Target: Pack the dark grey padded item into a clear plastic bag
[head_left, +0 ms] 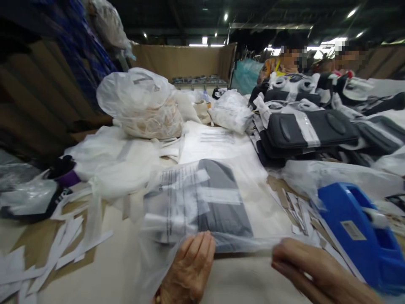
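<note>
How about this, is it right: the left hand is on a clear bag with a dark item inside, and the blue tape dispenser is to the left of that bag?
Not quite: the head view shows the blue tape dispenser to the right of the clear bag. The left hand is on that bag, with a dark item inside.

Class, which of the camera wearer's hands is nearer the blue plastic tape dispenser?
Right. The right hand is just left of the dispenser; the left hand is farther left, on the translucent plastic bag.
</note>
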`<state>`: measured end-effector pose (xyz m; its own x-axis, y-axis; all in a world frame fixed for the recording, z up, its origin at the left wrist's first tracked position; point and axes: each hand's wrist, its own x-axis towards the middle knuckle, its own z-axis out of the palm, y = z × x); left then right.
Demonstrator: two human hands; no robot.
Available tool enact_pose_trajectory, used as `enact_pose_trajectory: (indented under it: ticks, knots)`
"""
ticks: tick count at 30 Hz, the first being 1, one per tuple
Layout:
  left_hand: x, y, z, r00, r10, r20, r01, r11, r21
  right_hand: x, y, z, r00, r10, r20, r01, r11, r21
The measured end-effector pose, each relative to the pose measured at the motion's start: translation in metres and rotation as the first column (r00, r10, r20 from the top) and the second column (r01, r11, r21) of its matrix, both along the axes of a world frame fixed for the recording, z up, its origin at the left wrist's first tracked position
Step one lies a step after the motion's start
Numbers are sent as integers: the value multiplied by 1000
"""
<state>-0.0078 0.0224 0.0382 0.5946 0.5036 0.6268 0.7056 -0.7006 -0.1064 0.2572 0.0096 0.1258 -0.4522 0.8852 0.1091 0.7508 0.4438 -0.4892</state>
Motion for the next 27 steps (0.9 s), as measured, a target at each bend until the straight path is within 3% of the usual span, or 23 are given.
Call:
enact_pose_trajectory:
  ticks: [2,4,8,14,18,20,22,24,27]
  knots:
    - [-2,1,-2,1000,1,-4,-1,1000,11,-40,30,12,981,169,92,-166,985,-43]
    - [-2,2,-4,1000,-2,10,1,1000,31,-67,54,11,944,271,188,-265,963,-56]
    - [-2,5,-7,1000,-18,26,16,998,67,-90,85,-5,894,330,301,-315,944,-98]
    - [-1,7,-6,997,-38,71,32,996,82,-100,99,-4,944,78,321,13,962,-272]
    - [-3,8,-7,998,-42,53,39,998,56,-85,106,-8,949,-98,299,177,952,-251]
    - [-3,7,-8,998,-39,58,36,998,56,-73,100,-16,949,-230,215,265,952,-151]
    - [-3,7,-9,996,-43,72,39,997,59,-66,82,-28,960,-279,11,278,959,54]
    - [-3,6,-10,996,-43,84,39,998,51,-67,58,-42,977,-151,-153,195,924,329]
    - [-3,6,-10,994,-39,105,34,998,49,-80,26,-69,996,85,-14,-60,799,599]
